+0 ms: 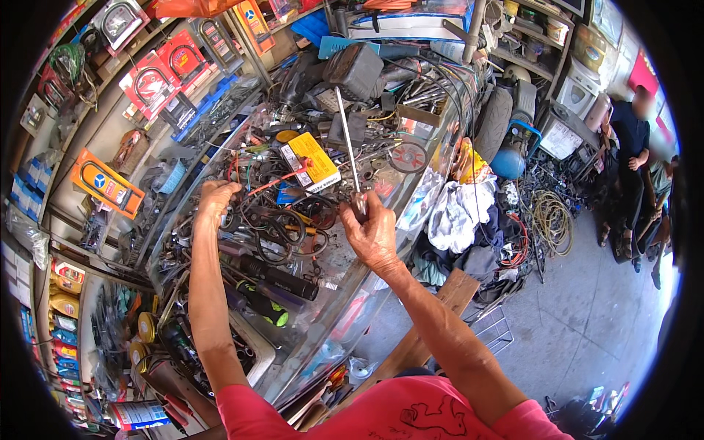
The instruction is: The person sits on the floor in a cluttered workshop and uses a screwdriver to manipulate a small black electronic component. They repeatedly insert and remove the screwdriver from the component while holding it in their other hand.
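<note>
My right hand (371,232) is closed round the lower end of a long, straight metal tool (346,136), its shaft pointing away from me over a cluttered glass-topped counter (345,271). My left hand (215,202) reaches into the left side of the heap, its fingers curled; whatever they may grip is too small to make out. Between the hands lie a yellow box (310,160), a thin red item (275,181), black loops of hose or cable (290,235) and loose metal parts. Nearer me lie several dark cylinders (282,281) and a black-and-green item (268,312).
Shelves of packaged parts (108,184) line the left. A black case (353,71) tops the heap. Right are white cloths (458,216), a tyre (493,123), coiled cable (550,224) and a wooden plank (422,345). Two other people (632,147) are at the far right.
</note>
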A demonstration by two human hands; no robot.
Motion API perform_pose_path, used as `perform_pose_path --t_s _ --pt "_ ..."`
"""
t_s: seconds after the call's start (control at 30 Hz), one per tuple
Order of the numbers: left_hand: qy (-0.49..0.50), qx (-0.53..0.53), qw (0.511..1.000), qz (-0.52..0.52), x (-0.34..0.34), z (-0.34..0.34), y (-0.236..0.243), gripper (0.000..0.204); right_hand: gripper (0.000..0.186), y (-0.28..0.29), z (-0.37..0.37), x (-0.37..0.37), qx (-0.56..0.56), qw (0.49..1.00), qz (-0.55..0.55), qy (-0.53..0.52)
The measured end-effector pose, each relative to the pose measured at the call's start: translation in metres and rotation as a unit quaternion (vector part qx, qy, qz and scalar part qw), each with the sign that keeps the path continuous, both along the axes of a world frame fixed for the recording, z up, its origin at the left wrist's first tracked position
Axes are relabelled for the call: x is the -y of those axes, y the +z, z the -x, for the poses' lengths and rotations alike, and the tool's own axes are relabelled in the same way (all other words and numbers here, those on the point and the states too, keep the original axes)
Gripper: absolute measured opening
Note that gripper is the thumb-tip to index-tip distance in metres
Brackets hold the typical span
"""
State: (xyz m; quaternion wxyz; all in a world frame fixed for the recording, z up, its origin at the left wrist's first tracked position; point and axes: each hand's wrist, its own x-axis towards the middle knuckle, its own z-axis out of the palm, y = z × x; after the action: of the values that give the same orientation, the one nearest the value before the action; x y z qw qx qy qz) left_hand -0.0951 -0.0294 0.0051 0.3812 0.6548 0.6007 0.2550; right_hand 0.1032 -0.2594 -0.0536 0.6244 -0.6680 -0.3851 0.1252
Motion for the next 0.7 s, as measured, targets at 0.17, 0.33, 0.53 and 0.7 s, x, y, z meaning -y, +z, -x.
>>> perform_pose_path --t_s 0.17,0.33,0.53,0.7 --pt "0.085 0.207 0.975 -0.01 -0.01 0.018 -0.006 0.016 0.029 0.002 0.002 0.001 -0.024 1.0 0.0 0.009" --pt "0.137 0.34 0.93 0.014 -0.019 0.027 0.004 0.019 0.028 0.005 0.002 0.001 -0.029 0.999 0.013 0.012" --pt "0.124 0.375 0.919 -0.02 -0.007 0.023 0.008 0.015 0.028 0.004 0.001 0.001 -0.03 0.999 0.008 0.011" --pt "0.096 0.25 0.938 -0.221 0.009 0.014 0.026 0.009 0.027 0.005 0.003 0.002 -0.025 1.0 0.007 0.01"
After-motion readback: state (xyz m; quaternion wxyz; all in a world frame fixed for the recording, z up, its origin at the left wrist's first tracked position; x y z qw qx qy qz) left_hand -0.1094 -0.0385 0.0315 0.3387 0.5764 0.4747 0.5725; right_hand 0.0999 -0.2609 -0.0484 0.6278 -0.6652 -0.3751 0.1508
